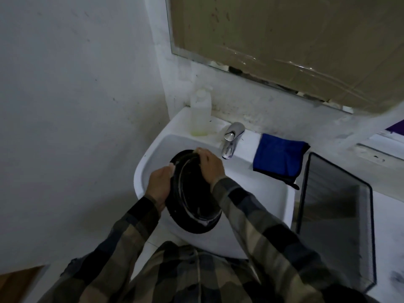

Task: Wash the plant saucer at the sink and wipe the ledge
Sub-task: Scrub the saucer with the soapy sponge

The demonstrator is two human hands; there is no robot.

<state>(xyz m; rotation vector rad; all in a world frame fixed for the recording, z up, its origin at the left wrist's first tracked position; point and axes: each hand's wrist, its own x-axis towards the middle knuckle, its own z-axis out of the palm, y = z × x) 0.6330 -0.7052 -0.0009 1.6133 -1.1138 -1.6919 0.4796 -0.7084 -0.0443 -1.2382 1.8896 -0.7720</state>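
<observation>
Left hand [158, 186] and right hand [211, 166] grip the seemingly soapy saucer [194, 200] over the sink [262, 189].

Black round saucer [192, 193], soapy, tilted over white sink [273, 193].

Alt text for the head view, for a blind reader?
A person's left hand and right hand hold a black plant saucer tilted over a white sink. A blue cloth lies on its rim right of the faucet; a clear bottle stands left of it.
</observation>
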